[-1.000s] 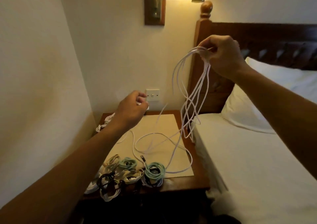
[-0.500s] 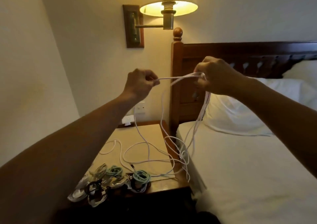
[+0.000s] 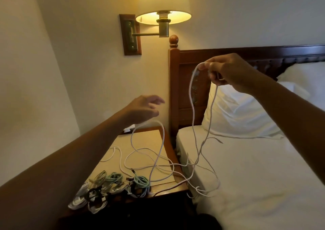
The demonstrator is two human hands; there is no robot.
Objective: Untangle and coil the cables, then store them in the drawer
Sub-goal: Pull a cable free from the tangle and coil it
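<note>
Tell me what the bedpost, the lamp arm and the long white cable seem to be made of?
Bedpost: wood, reddish-brown, varnished; its turned knob shines. Lamp arm: metal, probably brass, by its dull yellow gleam. White cable: limp, matte sheath, plastic or woven fabric; too thin here to tell which.

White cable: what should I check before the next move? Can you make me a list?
1. The right hand pinches the white cable: ok.
2. The left hand grips it too: cannot tell, blurred.
3. Cable untangled: not ok, loops cross over the nightstand and bed.
4. The coiled cables are out of the way: not ok, a strand runs past the teal coil.
5. The drawer is open: cannot tell, not in view.
</note>
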